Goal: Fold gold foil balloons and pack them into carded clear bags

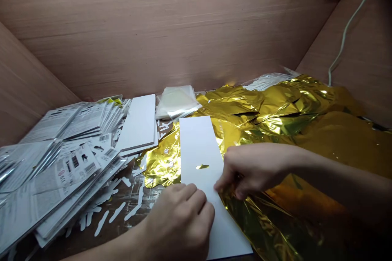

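A long white card (pixel 199 142) lies on crumpled gold metallic foil (pixel 275 110), and a small shape cut through it shows gold beneath. My left hand (pixel 179 224) presses on the card's lower part with its fingers together and curled. My right hand (pixel 246 171) comes in from the right and pinches the foil against the card's right edge. The fingertips of that hand touch the card too. The part of the card under my left hand is hidden.
Several stacked printed packets (pixel 61 163) fill the left side, beside white boards (pixel 137 124) and a clear plastic bag (pixel 176 102). Small white cut-out pieces (pixel 116 212) lie scattered on the brown surface. Wood-grain panels (pixel 153 28) surround the area, and a white cord (pixel 346 28) runs down the right.
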Motion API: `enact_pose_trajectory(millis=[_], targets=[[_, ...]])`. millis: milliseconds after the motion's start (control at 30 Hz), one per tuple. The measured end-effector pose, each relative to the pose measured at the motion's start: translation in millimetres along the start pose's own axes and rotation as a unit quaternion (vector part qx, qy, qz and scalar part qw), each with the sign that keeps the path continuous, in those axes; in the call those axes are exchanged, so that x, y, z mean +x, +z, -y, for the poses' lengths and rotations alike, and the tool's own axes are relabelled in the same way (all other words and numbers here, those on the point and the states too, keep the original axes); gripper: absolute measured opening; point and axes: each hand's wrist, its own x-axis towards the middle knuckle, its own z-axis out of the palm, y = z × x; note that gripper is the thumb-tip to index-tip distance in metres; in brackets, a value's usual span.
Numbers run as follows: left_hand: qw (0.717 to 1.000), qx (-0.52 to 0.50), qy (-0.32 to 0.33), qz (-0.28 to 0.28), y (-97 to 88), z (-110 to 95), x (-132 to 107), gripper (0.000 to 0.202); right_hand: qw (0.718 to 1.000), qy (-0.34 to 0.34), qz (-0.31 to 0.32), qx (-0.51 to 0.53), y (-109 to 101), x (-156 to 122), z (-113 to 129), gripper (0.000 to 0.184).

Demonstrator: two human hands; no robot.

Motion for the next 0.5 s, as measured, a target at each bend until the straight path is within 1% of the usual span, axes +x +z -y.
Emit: enact_pose_trajectory(millis=[67, 100, 167, 233, 300, 333, 400, 500], targets=[[0.999, -0.034, -0.006, -0.008, 4.6, -8.9, -5.1, 0.021, 0.996, 0.008, -0.075, 0.054, -4.2, 5.4, -9.8, 0.052], [0.998, -0.054, -0.024, -0.014, 5.0, -10.5, -6.1, 0.02, 0.989, 0.012, -0.122, 0.08, -4.8, 9.2, -14.5, 0.057], [0.99, -0.103, -0.089, -0.027, 3.0, -8.5, -5.4, 0.021, 0.973, 0.028, -0.196, 0.122, -2.2, 17.8, -21.2, 0.063], [0.976, -0.138, -0.161, -0.055, -0.6, -2.9, -2.7, 0.022, 0.962, 0.052, -0.226, 0.141, 4.2, 25.0, -22.5, 0.062], [0.966, -0.149, -0.192, -0.084, -3.7, 2.3, -0.3, 0.022, 0.961, 0.064, -0.234, 0.137, 11.6, 28.8, -19.4, 0.057], [0.967, -0.147, -0.188, -0.089, -4.5, 4.0, 0.5, 0.019, 0.961, 0.059, -0.236, 0.13, 15.0, 29.4, -16.9, 0.055], [0.975, -0.133, -0.153, -0.086, -4.2, 5.0, 0.8, 0.016, 0.963, 0.033, -0.24, 0.116, 20.9, 29.0, -12.3, 0.051], [0.988, -0.109, -0.094, -0.057, 0.1, 2.3, -1.2, 0.044, 0.96, -0.025, -0.267, 0.079, 27.7, 27.7, -8.7, 0.048]])
